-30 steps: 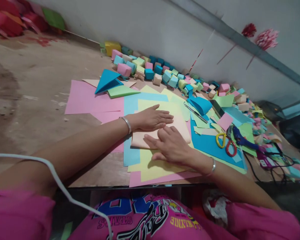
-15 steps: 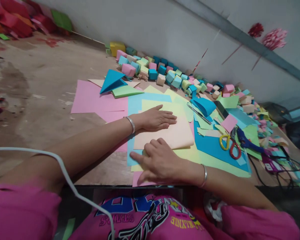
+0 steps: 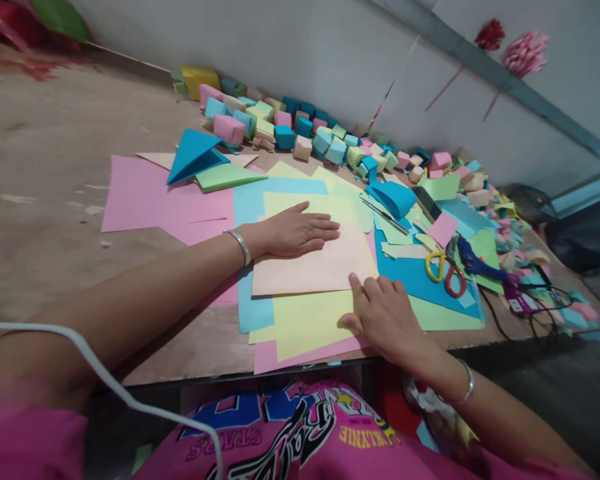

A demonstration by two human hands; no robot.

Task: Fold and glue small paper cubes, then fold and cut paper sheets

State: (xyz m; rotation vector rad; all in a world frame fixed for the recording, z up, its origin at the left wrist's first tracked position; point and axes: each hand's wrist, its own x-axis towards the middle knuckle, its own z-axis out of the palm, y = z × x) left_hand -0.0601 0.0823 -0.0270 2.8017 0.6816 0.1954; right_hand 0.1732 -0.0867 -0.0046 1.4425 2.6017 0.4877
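My left hand (image 3: 300, 231) lies flat with its fingers stretched out on a folded peach sheet (image 3: 305, 272). At the sheet's lower right corner is my right hand (image 3: 383, 313), its index finger extended onto the edge, the thumb apart and the other fingers curled, with nothing held. Beneath the peach sheet are a yellow sheet (image 3: 305, 323), a light blue sheet (image 3: 255, 313) and pink sheets (image 3: 155, 200). A folded blue paper (image 3: 193, 159) rests on a green folded paper (image 3: 227, 177) behind my left hand.
Small paper cubes (image 3: 285, 137) line the wall. To the right are scissors (image 3: 445, 273), a blue glue gun (image 3: 480, 260) with cables, a pen (image 3: 384, 215) and a phone (image 3: 427, 203). A white cable (image 3: 105, 377) crosses over my left forearm.
My right hand has moved right along the peach sheet's lower edge to its corner. That edge now lies flatter. My left hand remains on the sheet, and the view has shifted.
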